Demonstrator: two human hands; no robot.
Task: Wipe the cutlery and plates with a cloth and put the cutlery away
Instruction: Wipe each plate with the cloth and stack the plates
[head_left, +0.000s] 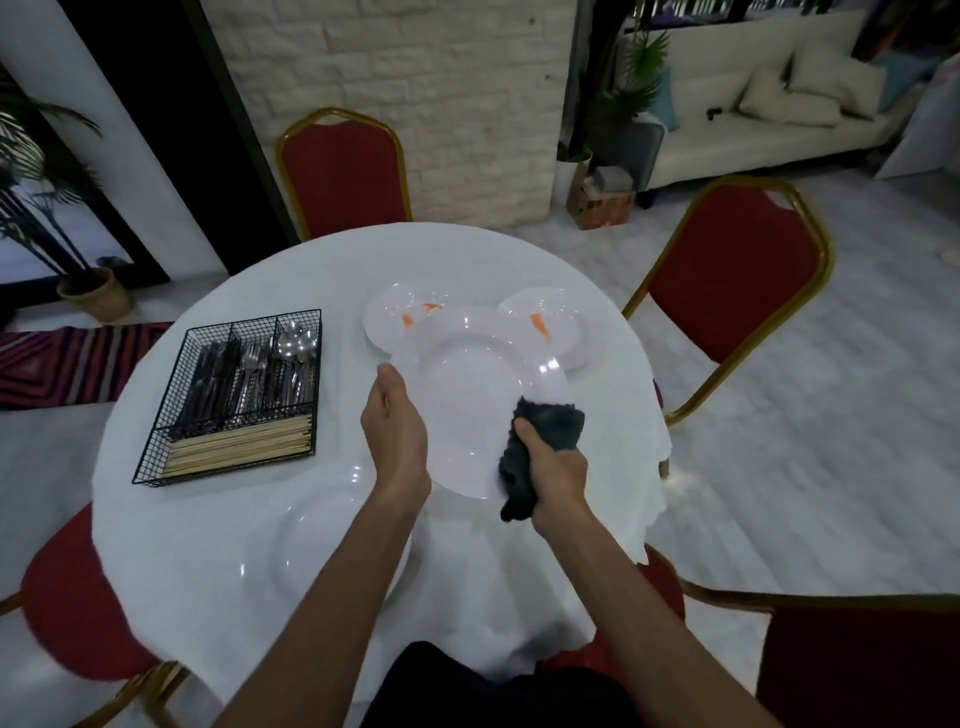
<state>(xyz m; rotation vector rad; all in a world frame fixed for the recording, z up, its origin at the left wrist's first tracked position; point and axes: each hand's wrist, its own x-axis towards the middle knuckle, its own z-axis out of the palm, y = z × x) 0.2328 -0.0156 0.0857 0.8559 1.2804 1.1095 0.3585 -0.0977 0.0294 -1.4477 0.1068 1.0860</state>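
Grips a white plate (472, 410) by the left rim with the left hand (397, 436) above the table (208, 545); presses a bunched dark cloth (550, 423) to its right edge with the clenched right hand (553, 475).

Red chairs (343, 171) ring the white-clothed table (208, 545); a sofa (727, 135) stands beyond.

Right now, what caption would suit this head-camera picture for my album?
Left hand holds a large white plate while the right hand presses a dark grey cloth against its rim.
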